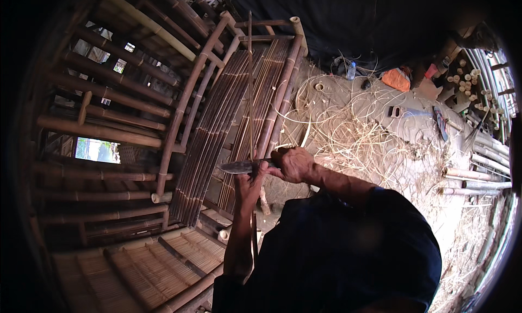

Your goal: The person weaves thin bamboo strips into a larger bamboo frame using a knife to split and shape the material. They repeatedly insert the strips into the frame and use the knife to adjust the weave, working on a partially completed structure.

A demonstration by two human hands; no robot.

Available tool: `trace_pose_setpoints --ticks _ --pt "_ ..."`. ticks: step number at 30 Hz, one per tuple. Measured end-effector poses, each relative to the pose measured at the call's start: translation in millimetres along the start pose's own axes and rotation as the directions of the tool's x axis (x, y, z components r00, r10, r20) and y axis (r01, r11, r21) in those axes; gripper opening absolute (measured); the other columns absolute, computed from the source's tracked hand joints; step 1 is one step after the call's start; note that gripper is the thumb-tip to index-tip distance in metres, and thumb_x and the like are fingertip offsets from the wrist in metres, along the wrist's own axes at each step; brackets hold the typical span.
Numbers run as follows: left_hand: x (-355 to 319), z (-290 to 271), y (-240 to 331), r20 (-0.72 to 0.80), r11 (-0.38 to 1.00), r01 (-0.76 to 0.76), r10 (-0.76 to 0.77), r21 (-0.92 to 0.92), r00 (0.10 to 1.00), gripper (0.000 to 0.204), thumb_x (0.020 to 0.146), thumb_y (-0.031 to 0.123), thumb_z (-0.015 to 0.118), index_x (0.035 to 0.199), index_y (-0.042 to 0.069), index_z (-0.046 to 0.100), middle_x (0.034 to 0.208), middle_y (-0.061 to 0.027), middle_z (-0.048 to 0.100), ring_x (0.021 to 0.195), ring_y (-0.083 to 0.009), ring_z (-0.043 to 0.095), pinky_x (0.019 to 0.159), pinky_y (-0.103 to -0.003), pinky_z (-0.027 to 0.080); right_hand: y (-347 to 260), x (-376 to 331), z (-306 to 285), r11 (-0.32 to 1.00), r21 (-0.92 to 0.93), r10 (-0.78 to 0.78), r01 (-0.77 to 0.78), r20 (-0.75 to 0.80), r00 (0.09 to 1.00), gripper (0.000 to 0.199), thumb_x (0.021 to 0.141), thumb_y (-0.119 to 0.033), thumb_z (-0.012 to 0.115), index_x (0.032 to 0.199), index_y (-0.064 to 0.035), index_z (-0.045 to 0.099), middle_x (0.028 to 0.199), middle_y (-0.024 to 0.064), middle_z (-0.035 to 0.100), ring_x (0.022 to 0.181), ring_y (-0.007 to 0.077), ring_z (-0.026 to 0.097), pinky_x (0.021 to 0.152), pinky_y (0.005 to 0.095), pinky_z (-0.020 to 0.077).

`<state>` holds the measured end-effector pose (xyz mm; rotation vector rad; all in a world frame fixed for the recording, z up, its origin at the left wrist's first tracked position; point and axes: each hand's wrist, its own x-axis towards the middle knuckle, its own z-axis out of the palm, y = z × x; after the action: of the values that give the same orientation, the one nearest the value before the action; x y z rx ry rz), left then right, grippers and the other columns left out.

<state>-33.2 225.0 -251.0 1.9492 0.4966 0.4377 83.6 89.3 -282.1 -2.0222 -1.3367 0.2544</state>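
Note:
My right hand (pixel 293 164) is closed round the handle of a knife (pixel 239 167), whose broad dark blade points left. My left hand (pixel 247 187) is closed just below the blade, its thumb up against the knife near the handle. A long, thin bamboo strip (pixel 250 95) runs from far ahead down to my left hand and shows again beside my left forearm. The blade crosses the strip at the hand; how deep the edge sits in it I cannot tell. Beyond my hands stands a bamboo bench (pixel 215 123) with a slatted seat.
Bamboo railings (pixel 103 123) rise on the left, above a slatted bamboo panel (pixel 136 269). Curly shavings (pixel 348 117) litter the floor to the right. Farther off are a plastic bottle (pixel 352 70), an orange bag (pixel 396 79), a sandal (pixel 440 123) and stacked bamboo poles (pixel 473 181).

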Motion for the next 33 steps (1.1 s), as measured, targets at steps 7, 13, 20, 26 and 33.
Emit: trace_pose_setpoints --ticks 7,13,20,26,33 --pt "-69 -29 29 0.254 0.961 0.045 -0.117 0.272 0.96 0.056 0.087 0.025 0.065 0.136 0.002 0.049 0.06 0.0005 0.043 0.056 -0.0063 0.041 0.051 -0.026 0.037 119 83 -86 0.927 -0.064 0.351 -0.37 -0.205 0.914 0.074 0.096 -0.064 0.03 0.07 -0.0046 0.065 0.058 0.0178 0.061 0.051 0.0293 0.064 0.047 0.0417 0.0501" --pt "-91 -48 37 0.261 0.966 0.196 -0.236 0.168 0.936 0.057 0.088 0.022 0.063 0.139 0.002 0.046 0.064 0.0035 0.039 0.058 -0.0058 0.036 0.051 -0.024 0.034 104 85 -105 0.922 -0.231 0.246 -0.312 -0.275 0.93 0.073 0.096 -0.064 0.03 0.076 -0.0046 0.066 0.062 0.0203 0.062 0.063 0.0362 0.066 0.057 0.0454 0.0539" --pt "-94 -59 45 0.296 0.914 0.13 -0.256 0.385 0.92 0.049 0.082 0.011 0.061 0.13 0.007 0.055 0.055 -0.0025 0.046 0.052 -0.0074 0.044 0.048 -0.028 0.04 160 80 -104 0.849 -0.511 -0.088 -0.134 -0.388 0.917 0.062 0.095 -0.06 0.042 0.062 -0.0102 0.057 0.046 0.0111 0.054 0.034 0.022 0.051 0.035 0.0324 0.0415" --pt "-121 -74 33 0.333 0.933 -0.016 -0.113 0.361 0.936 0.046 0.085 0.011 0.062 0.129 0.002 0.052 0.066 -0.0048 0.055 0.06 -0.0068 0.05 0.055 -0.026 0.045 136 78 -113 0.897 -0.371 0.159 -0.239 -0.235 0.959 0.063 0.097 -0.056 0.037 0.097 -0.0014 0.068 0.072 0.0149 0.066 0.059 0.0276 0.064 0.051 0.0393 0.0513" --pt "-134 -79 22 0.356 0.906 0.177 -0.322 0.384 0.877 0.05 0.091 0.016 0.063 0.136 0.003 0.048 0.099 -0.0082 0.066 0.074 -0.0152 0.061 0.071 -0.029 0.052 258 110 -164 0.741 -0.224 0.427 -0.633 -0.57 0.702 0.054 0.095 -0.05 0.052 0.078 -0.0007 0.069 0.047 0.0141 0.051 0.039 0.03 0.051 0.036 0.0364 0.0362"
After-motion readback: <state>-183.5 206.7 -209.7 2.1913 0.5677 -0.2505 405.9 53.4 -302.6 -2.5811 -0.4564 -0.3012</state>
